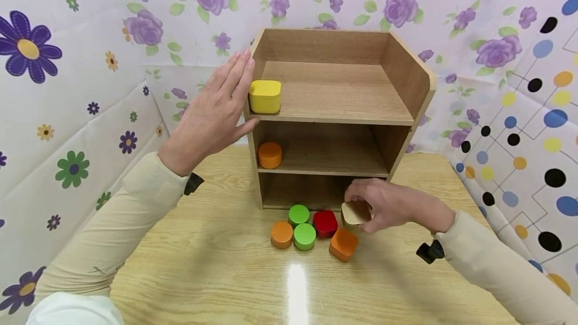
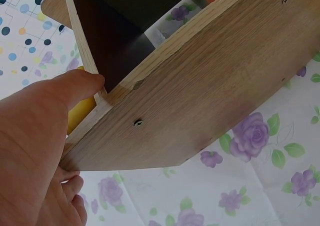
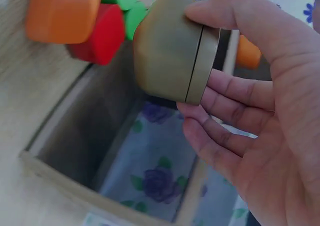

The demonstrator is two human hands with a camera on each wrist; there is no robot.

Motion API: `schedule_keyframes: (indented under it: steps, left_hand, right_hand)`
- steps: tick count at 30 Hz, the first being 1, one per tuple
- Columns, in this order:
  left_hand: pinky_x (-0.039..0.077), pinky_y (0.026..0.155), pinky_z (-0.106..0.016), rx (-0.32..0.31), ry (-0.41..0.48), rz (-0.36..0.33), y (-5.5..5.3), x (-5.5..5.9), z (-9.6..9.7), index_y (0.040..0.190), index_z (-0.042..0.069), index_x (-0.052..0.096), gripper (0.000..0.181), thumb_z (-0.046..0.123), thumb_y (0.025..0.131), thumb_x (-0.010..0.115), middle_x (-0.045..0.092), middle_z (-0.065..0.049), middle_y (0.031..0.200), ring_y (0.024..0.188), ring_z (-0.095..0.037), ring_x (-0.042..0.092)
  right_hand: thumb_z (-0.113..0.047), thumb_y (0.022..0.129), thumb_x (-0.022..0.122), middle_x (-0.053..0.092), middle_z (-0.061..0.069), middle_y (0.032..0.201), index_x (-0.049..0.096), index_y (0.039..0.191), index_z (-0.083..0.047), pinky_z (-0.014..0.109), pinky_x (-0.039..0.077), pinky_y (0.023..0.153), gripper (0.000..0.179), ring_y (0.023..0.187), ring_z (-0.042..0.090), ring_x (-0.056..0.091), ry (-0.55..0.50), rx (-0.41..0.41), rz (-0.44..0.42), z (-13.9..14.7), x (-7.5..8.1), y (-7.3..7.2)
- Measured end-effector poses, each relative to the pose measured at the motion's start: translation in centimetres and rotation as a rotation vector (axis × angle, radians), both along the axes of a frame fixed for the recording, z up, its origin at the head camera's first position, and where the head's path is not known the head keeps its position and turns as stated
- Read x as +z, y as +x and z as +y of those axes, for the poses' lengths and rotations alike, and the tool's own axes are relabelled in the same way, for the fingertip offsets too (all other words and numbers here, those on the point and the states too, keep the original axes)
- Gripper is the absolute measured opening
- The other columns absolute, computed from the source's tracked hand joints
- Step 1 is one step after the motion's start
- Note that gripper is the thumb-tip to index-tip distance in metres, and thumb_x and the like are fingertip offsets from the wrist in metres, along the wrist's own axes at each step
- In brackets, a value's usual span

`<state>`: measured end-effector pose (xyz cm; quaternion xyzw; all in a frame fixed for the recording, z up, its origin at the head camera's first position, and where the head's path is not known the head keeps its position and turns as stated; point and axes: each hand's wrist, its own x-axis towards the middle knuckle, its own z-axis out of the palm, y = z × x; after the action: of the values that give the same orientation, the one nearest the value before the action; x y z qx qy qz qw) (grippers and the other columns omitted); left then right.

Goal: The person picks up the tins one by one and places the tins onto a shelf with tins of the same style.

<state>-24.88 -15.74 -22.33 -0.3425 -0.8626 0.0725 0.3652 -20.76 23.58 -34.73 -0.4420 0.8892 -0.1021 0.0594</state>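
In the head view my left hand [image 1: 217, 102] lies straight-fingered against the left side panel of a small wooden shelf [image 1: 334, 89], its thumb at the front edge. Just beside its fingers, a yellow lidded tin [image 1: 265, 97] stands on the top board. My right hand [image 1: 384, 204] grips a gold tin [image 3: 167, 48] with rounded corners and a lid seam, thumb on one side and fingers on the other. It is in front of the bottom compartment. Close by on the table are a red tin [image 1: 325, 223] and an orange squarish tin [image 1: 344, 245].
Two green round tins, one nearer [image 1: 304, 237] and one farther [image 1: 299, 214], stand beside an orange round tin [image 1: 282, 234] on the wooden table [image 1: 217, 275]. Another orange round tin [image 1: 270, 155] sits at the left of the middle compartment. Patterned cloth [image 1: 180, 29] surrounds the table.
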Motion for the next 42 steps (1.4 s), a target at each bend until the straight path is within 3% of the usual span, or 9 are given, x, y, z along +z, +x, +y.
schedule_keyframes:
  steps: [7, 19, 28, 34, 42]
  left_hand:
    - [0.018, 0.137, -0.046, 0.006, -0.003, -0.009, 0.0, -0.2, 0.0, 0.164, -0.011, 0.016, 0.108, 0.039, 0.093, 0.08, 0.021, -0.029, 0.173, 0.162, -0.042, 0.023]
    - [0.018, 0.137, -0.045, 0.008, -0.01, 0.0, -0.2, -0.1, 0.1, 0.164, -0.012, 0.016, 0.109, 0.04, 0.092, 0.08, 0.022, -0.03, 0.172, 0.162, -0.043, 0.024]
    - [0.017, 0.137, -0.045, 0.009, 0.005, -0.019, -0.1, 0.0, 0.1, 0.164, -0.011, 0.015, 0.109, 0.04, 0.093, 0.079, 0.021, -0.029, 0.173, 0.162, -0.042, 0.023]
    - [0.017, 0.137, -0.045, 0.0, 0.012, -0.013, -0.2, 0.0, 0.0, 0.164, -0.011, 0.016, 0.108, 0.039, 0.092, 0.08, 0.021, -0.029, 0.173, 0.162, -0.042, 0.023]
    - [0.017, 0.137, -0.045, -0.003, 0.018, -0.017, -0.2, -0.1, 0.0, 0.164, -0.011, 0.016, 0.108, 0.039, 0.092, 0.08, 0.021, -0.029, 0.173, 0.162, -0.042, 0.023]
  right_hand:
    - [-0.025, 0.08, 0.083, 0.067, -0.002, 0.111, 0.067, 0.121, -0.007, 0.029, 0.059, 0.084, 0.048, 0.097, 0.011, 0.061, 0.007, 0.019, 0.024, -1.8, 3.4, 0.3]
    - [-0.025, 0.08, 0.084, 0.064, -0.002, 0.107, 0.066, 0.12, -0.009, 0.026, 0.054, 0.075, 0.047, 0.088, 0.009, 0.058, -0.009, 0.057, 0.09, -3.9, 10.0, 0.0]
    - [-0.026, 0.081, 0.085, 0.067, 0.0, 0.115, 0.067, 0.124, -0.011, 0.035, 0.054, 0.086, 0.049, 0.098, 0.013, 0.059, -0.025, 0.02, 0.151, -5.5, 15.0, -0.8]
    - [-0.025, 0.081, 0.087, 0.068, 0.003, 0.116, 0.067, 0.123, -0.008, 0.038, 0.054, 0.09, 0.05, 0.099, 0.018, 0.061, -0.035, 0.017, 0.201, -6.7, 17.5, -1.3]
    - [-0.024, 0.084, 0.086, 0.072, 0.003, 0.116, 0.068, 0.125, -0.007, 0.044, 0.056, 0.104, 0.048, 0.11, 0.02, 0.067, -0.043, -0.027, 0.21, -7.7, 19.5, -2.0]
